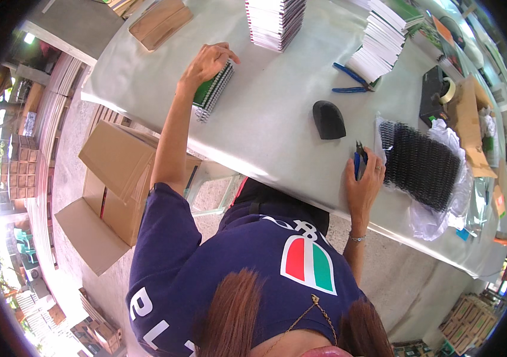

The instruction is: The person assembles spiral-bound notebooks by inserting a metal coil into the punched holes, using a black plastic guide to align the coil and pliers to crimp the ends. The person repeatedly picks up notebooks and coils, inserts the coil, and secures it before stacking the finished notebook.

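Observation:
My left hand (207, 64) reaches over a short stack of green spiral notebooks (207, 94), fingers bent around the top one's far end. White wire bindings show along the stack's right side. My right hand (365, 181) lies near the table's front edge, wrapped around blue-handled side cutters (358, 159) whose dark jaws point away from me. Just right of it is a mass of black binding coils (423, 166) on crumpled white plastic (439, 221). A black, rounded block-like object (329, 120) sits beyond my right hand.
Tall stacks of spiral-bound notebooks (274, 24) and white-paged books (378, 44) stand at the back. Blue-handled pliers (351, 80) lie beside them. Tape (447, 90) and a black box (432, 95) are at right. An open cardboard box (116, 172) stands on the floor, left.

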`<state>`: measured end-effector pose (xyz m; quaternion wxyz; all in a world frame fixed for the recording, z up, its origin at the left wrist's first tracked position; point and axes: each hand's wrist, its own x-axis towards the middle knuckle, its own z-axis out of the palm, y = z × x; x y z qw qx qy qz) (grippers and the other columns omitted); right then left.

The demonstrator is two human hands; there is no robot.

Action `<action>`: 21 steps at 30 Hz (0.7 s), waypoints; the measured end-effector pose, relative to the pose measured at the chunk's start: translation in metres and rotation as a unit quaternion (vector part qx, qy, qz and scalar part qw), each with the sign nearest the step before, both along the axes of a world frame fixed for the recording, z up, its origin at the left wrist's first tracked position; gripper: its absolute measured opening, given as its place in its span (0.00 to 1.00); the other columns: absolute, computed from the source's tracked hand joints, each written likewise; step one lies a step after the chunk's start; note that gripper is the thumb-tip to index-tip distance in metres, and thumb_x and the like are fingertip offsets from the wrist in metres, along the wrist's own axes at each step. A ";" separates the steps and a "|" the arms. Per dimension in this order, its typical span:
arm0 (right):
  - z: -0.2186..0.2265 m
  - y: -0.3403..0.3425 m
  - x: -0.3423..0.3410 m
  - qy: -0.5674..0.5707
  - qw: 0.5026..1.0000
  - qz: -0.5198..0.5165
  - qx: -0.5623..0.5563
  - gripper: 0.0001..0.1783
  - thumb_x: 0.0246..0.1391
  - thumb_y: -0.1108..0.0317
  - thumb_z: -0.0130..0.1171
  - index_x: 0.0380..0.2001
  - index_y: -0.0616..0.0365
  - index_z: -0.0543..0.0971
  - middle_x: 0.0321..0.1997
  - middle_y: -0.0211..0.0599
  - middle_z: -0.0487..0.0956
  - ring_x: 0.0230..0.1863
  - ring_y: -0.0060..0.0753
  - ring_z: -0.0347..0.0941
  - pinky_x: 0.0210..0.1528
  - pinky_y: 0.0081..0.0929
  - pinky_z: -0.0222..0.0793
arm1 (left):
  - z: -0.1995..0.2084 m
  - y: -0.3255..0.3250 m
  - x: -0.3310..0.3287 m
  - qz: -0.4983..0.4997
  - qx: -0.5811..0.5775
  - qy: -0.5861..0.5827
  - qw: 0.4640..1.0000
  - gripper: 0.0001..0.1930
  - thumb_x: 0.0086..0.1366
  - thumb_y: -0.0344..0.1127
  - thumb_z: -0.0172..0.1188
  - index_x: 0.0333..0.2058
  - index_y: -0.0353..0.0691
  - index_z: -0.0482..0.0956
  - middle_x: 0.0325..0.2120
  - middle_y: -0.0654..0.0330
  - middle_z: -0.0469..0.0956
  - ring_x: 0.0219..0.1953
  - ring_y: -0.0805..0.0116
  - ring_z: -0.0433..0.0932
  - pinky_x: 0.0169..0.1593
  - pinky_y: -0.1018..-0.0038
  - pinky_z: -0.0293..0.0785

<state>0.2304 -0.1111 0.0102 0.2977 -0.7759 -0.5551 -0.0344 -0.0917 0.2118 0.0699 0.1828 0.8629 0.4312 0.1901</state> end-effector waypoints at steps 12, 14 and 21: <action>-0.004 -0.001 0.002 0.000 1.000 0.002 0.002 0.26 0.55 0.63 0.63 0.56 0.58 0.72 0.52 0.47 0.74 0.57 0.52 0.68 0.62 0.47 0.59 | -0.012 -0.005 -0.012 0.085 0.106 0.008 0.991 0.24 0.65 0.51 0.52 0.57 0.52 0.77 0.53 0.51 0.72 0.56 0.49 0.72 0.62 0.53 0.67; -0.003 0.000 0.003 -0.003 1.000 0.001 0.003 0.26 0.56 0.63 0.62 0.56 0.59 0.72 0.53 0.48 0.74 0.57 0.52 0.68 0.62 0.46 0.59 | -0.006 -0.019 -0.013 0.183 0.060 0.056 0.980 0.39 0.62 0.66 0.57 0.68 0.59 0.64 0.60 0.47 0.65 0.62 0.43 0.68 0.64 0.49 0.63; 0.001 -0.001 0.000 0.010 1.000 0.008 -0.001 0.26 0.56 0.62 0.62 0.57 0.58 0.72 0.53 0.48 0.74 0.57 0.52 0.68 0.62 0.47 0.60 | -0.016 -0.032 -0.025 0.221 -0.087 0.189 0.953 0.63 0.42 0.82 0.63 0.73 0.64 0.46 0.64 0.37 0.55 0.66 0.28 0.59 0.62 0.40 0.64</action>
